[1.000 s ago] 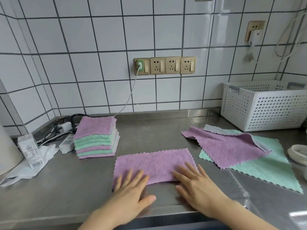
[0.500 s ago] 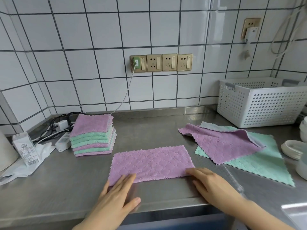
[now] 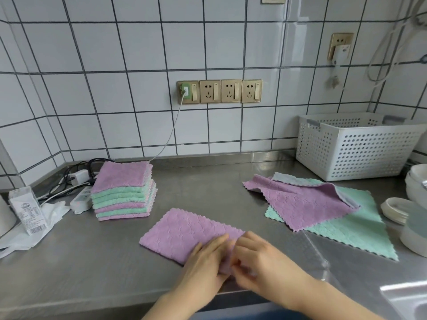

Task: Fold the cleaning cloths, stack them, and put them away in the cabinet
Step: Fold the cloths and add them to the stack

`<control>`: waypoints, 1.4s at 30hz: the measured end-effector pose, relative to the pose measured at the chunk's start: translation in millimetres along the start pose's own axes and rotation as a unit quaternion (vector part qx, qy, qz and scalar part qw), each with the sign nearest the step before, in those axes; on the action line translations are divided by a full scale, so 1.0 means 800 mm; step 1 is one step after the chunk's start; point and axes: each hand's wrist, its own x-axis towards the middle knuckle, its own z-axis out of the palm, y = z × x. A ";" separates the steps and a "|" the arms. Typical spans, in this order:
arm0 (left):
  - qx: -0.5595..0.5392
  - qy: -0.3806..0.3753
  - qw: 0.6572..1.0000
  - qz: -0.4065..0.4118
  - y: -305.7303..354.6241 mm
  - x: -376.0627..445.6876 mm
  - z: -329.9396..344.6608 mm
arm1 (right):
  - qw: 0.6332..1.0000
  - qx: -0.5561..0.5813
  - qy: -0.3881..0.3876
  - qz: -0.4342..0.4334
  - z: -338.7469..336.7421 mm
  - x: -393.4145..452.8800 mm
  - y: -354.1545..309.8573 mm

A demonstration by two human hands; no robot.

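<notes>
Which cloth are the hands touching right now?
The purple cloth at the counter's front edge, folded in half. Both the left hand and right hand are on it; the others lie untouched, stacked or spread flat.

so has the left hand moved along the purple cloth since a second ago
Yes: the left hand moved rightward along the folded purple cloth, meeting the right hand.

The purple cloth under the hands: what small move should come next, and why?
Probably bring its right end over to the left end. Both hands, left and right, are at the right end of the purple cloth, which lies as a long strip, unlike the squarer pieces in the stack.
</notes>
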 end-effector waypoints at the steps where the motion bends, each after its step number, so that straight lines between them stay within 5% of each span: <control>1: -0.018 0.003 1.000 0.008 0.001 0.003 0.001 | 1.000 0.023 -0.006 0.000 -0.006 -0.001 -0.003; 5: -0.216 -0.020 0.976 0.000 -0.012 -0.005 -0.006 | 0.977 0.085 0.094 0.173 -0.027 -0.016 0.053; 8: -0.346 -0.063 0.936 -0.029 -0.019 -0.019 -0.031 | 0.957 0.058 0.029 0.281 -0.022 -0.032 0.101; 12: -0.407 -0.040 0.912 -0.030 -0.021 -0.026 -0.059 | 0.963 0.110 -0.098 0.226 0.006 -0.025 0.094; 16: -0.484 0.002 0.869 -0.103 -0.033 -0.028 -0.053 | 0.975 0.165 -0.085 0.124 0.032 0.001 0.073; 21: -0.639 0.080 0.741 -0.191 -0.048 -0.029 -0.047 | 0.946 0.278 -0.063 0.155 0.020 0.001 0.053; 23: -0.659 0.090 0.718 -0.206 -0.045 -0.028 -0.051 | 0.933 0.311 -0.043 0.173 0.016 0.001 0.049; 30: -0.618 0.119 0.743 -0.226 -0.040 -0.009 -0.057 | 0.924 0.245 0.053 0.290 0.040 0.028 0.054; 35: -0.581 0.113 0.764 -0.255 -0.053 -0.004 -0.052 | 0.854 0.290 0.043 0.430 0.052 0.058 0.066; 38: -0.556 0.104 0.768 -0.300 -0.067 0.007 -0.050 | 0.864 0.206 -0.004 0.460 0.053 0.081 0.063; 42: -0.477 0.063 0.823 -0.301 -0.079 0.025 -0.047 | 0.858 0.128 -0.031 0.496 0.068 0.098 0.071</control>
